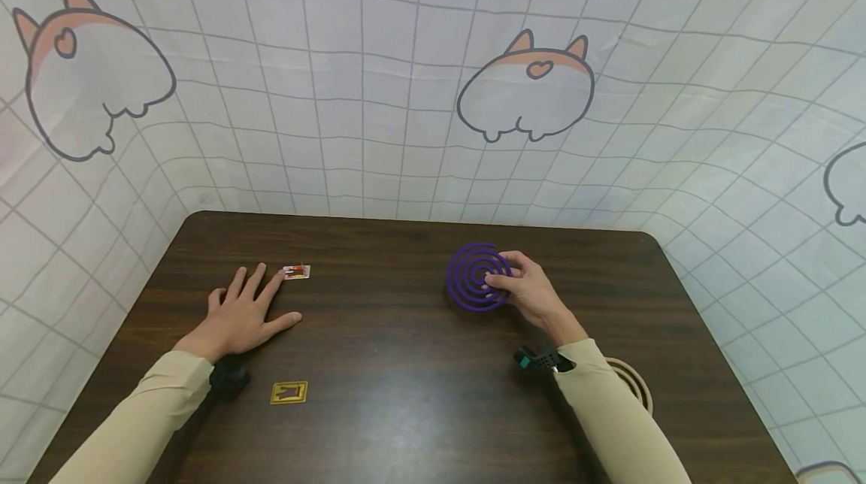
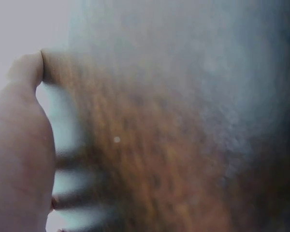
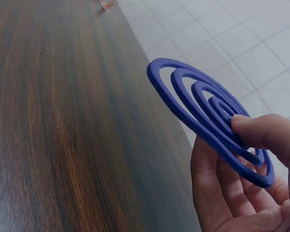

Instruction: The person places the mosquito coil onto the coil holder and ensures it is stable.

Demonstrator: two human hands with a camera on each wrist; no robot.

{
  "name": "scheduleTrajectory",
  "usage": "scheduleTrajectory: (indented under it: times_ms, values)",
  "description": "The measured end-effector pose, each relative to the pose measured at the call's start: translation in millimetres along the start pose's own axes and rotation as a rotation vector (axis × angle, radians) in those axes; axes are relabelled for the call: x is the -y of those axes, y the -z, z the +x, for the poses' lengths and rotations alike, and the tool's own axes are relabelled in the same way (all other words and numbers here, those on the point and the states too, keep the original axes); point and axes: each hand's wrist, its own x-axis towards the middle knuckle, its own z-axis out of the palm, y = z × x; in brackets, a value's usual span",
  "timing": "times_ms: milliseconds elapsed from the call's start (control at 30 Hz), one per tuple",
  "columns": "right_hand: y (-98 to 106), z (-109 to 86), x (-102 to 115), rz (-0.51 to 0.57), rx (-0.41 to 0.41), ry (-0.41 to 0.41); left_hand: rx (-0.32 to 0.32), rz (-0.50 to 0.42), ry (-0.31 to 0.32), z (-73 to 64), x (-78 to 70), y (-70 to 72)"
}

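Note:
A purple mosquito coil (image 1: 467,296) is pinched in my right hand (image 1: 534,292), raised off the table with its flat face tilted. In the right wrist view the thumb lies on the middle of the coil (image 3: 183,108), and the other fingers are behind it. My left hand (image 1: 240,322) lies palm down on the table with its fingers spread. Its index fingertip is at the left edge of a small red and white card (image 1: 298,272). The left wrist view is blurred and shows the hand's side (image 2: 21,145) against the tabletop.
A small gold card (image 1: 289,392) with a dark picture lies nearer the front, right of the left wrist. Partly under the right forearm is a beige coil (image 1: 639,386). The dark wooden table (image 1: 379,349) ends at a white gridded curtain (image 1: 379,93) behind and beside it.

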Motion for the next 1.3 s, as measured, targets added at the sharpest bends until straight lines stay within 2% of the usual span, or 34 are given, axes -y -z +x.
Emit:
scheduleTrajectory:
  times_ms: [800,1300]
  values:
    - [-24.5,15.4,-1.5,0.039,-0.033,-0.022,0.008,0.0,-0.004,-2.7,0.1,2.5]
    - [-44.0,25.9,-0.6,0.049,0.009,-0.009,0.015,0.008,0.008,-0.1,1.1,3.2]
